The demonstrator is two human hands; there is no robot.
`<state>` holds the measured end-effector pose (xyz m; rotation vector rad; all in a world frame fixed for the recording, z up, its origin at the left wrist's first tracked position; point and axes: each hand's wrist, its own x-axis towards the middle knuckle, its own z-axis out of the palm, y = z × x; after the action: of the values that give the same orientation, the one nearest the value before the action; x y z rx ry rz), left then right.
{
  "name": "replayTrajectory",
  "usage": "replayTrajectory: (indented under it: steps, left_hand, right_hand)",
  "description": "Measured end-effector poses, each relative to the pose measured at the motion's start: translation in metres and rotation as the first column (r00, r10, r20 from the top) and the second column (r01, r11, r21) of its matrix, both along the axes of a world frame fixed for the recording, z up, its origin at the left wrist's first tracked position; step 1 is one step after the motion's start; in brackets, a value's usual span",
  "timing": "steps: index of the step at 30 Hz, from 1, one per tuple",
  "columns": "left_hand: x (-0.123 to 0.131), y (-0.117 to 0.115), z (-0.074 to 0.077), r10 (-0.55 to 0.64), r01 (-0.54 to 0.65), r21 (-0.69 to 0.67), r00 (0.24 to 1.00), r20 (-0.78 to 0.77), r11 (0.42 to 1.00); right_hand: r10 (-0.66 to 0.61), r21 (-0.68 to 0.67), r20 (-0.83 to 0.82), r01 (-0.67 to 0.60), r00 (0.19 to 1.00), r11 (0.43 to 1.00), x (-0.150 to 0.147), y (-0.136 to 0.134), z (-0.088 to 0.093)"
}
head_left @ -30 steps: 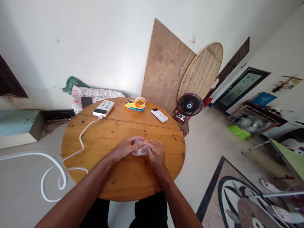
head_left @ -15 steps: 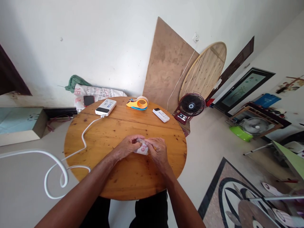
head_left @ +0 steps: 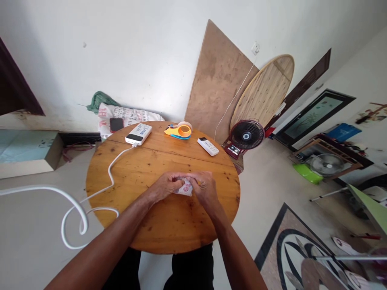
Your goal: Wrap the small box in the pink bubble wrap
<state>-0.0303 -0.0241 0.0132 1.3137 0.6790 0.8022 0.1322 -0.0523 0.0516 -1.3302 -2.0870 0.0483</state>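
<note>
Between my two hands is a small whitish packet (head_left: 185, 188) with a pink print; its exact kind is too small to make out. My left hand (head_left: 167, 186) is closed on the packet's left and upper side, thumb bent over it. On the other side my right hand (head_left: 204, 186) pinches the upper right edge between thumb and fingers. The fingers of both hands meet along its top and hide part of it. Both hands are low over the front middle of the round wooden table (head_left: 121, 169).
Toward the table's back are a white power bank (head_left: 138, 133) with a white cable (head_left: 110, 171) plugged in, an orange and blue tape dispenser (head_left: 179, 131) and a smaller white power bank (head_left: 208, 146). A dark fan (head_left: 247, 135) stands beyond the right edge.
The camera view has shifted slightly, moving the table and its objects a little right in the picture. My right fingers have moved slightly along the packet's top; both hands still hold it.
</note>
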Motion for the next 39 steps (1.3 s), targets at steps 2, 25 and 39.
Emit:
replayTrajectory:
  steps: [2,25,39]
  left_hand:
    - [0.0,0.001,0.0,-0.003,0.003,0.004,1.0,0.013,1.0]
    - [0.007,0.006,-0.009,0.144,-0.14,0.046,0.986,-0.081,0.989]
    - [0.011,0.01,-0.011,0.253,-0.21,0.219,0.949,-0.189,0.953]
  right_hand:
    - [-0.01,0.047,0.032,0.009,0.999,0.999,0.0,-0.009,-0.007]
    - [-0.036,0.209,0.281,-0.024,0.959,0.978,0.002,-0.035,-0.042]
    - [-0.008,0.184,0.283,-0.046,0.959,0.982,0.003,-0.035,-0.042]
